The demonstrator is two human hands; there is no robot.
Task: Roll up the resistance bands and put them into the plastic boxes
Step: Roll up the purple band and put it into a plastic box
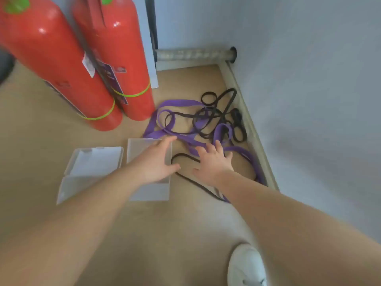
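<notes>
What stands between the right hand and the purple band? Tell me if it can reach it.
Probably yes. The right hand, fingers spread, is right at the purple band on the floor. Nothing covers the band there, though the black band is tangled through it.

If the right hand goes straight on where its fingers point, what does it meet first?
Probably the purple band, lying beyond the fingers of the right hand; black bands tangle farther on. Depth is unclear.

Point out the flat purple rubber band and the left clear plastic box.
flat purple rubber band [179,103], head view, on its far wide stretch near the extinguishers.
left clear plastic box [97,161], head view, on its upper open half.
</notes>
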